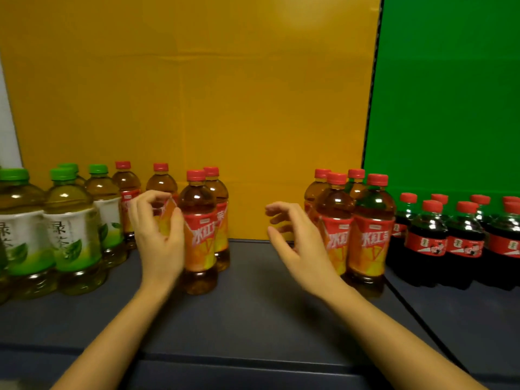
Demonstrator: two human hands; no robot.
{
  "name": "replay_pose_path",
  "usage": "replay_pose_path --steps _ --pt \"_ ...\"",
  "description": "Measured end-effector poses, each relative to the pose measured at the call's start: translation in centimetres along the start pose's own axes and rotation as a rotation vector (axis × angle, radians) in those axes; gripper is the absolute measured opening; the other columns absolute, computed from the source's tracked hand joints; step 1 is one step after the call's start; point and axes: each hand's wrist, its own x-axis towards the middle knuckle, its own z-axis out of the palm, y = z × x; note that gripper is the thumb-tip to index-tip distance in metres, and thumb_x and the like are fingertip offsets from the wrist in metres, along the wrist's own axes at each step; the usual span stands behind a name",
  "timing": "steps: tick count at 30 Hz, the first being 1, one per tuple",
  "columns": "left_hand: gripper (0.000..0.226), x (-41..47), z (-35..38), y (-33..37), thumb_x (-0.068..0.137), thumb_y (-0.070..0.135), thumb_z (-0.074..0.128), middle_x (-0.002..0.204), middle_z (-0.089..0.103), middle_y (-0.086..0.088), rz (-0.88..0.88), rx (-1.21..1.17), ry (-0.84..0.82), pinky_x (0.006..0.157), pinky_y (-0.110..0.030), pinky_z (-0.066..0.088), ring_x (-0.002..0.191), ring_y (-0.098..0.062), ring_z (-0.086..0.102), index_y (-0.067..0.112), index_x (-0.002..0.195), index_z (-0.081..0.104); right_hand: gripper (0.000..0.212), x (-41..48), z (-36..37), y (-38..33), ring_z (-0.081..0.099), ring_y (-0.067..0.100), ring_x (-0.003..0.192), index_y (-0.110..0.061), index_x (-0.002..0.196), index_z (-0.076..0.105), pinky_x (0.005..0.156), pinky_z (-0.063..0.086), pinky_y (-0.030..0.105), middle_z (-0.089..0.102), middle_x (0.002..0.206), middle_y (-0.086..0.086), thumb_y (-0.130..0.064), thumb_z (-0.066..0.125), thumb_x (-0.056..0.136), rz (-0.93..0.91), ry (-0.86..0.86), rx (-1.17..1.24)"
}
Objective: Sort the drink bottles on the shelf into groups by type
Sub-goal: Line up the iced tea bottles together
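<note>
Green tea bottles [70, 235] with green caps stand grouped at the left of the dark shelf [247, 299]. Red-capped iced tea bottles form two clusters: one left of centre, its front bottle [200, 235] nearest me, and another [371, 235] right of centre. Small dark cola bottles [427, 243] with red caps fill the far right. My left hand [157, 235] hovers with loosely curled fingers just left of the front iced tea bottle, thumb against its label, gripping nothing. My right hand [295, 240] is spread, empty, just left of the right iced tea cluster.
A yellow board [197, 94] backs the left and middle of the shelf, a green board [450, 94] the right. A black line [416, 313] runs diagonally across the shelf in front of the cola. A gap of bare shelf lies between the two iced tea clusters.
</note>
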Motion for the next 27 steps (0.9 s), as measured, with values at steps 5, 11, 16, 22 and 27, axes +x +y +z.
replay_pose_path --steps 5,11,16,22,27 --pt "0.037 2.0 -0.7 -6.1 0.09 0.015 0.055 0.127 0.043 -0.013 -0.414 0.096 -0.207 0.09 -0.038 0.046 0.112 -0.028 0.051 0.01 0.124 0.041 0.049 3.8 5.9 1.7 0.043 0.008 0.112 -0.015 0.135 0.035 0.09 0.038 0.017 0.044 0.131 -0.001 -0.023 0.055 0.091 0.332 -0.149 0.11" --pt "0.065 2.9 -0.7 -9.3 0.082 0.014 0.065 0.139 0.032 -0.017 -0.367 0.275 -0.146 0.108 -0.045 0.032 0.131 -0.032 0.032 0.004 0.134 0.028 0.063 6.0 9.9 3.2 0.038 0.019 0.131 -0.016 0.142 0.023 0.102 0.037 0.031 0.038 0.143 0.005 -0.02 0.057 0.089 0.524 -0.271 0.361" --pt "0.098 3.4 0.2 -12.6 0.072 0.024 0.077 0.146 0.033 -0.016 -0.624 0.124 -0.279 0.109 -0.047 0.032 0.134 -0.032 0.035 0.008 0.144 0.012 0.069 5.7 11.0 4.7 0.045 0.012 0.122 -0.014 0.145 0.017 0.093 0.043 0.019 0.042 0.139 0.003 -0.012 0.056 0.089 0.593 -0.349 0.455" --pt "0.079 3.8 0.6 -14.2 0.073 0.02 0.076 0.135 0.048 -0.015 -0.739 0.05 -0.328 0.102 -0.043 0.04 0.123 -0.03 0.047 0.009 0.137 0.033 0.054 5.3 11.7 5.2 0.052 -0.005 0.098 -0.015 0.137 0.026 0.069 0.046 0.003 0.048 0.107 -0.019 -0.013 0.053 0.091 0.555 -0.278 0.41" --pt "0.071 3.7 0.9 -13.8 0.068 0.018 0.079 0.123 0.055 -0.009 -0.681 -0.005 -0.394 0.095 -0.038 0.044 0.114 -0.024 0.053 0.008 0.128 0.043 0.058 4.8 9.7 6.2 0.051 0.014 0.119 -0.015 0.138 0.027 0.095 0.047 0.025 0.053 0.12 -0.005 -0.015 0.058 0.088 0.609 -0.135 0.371"
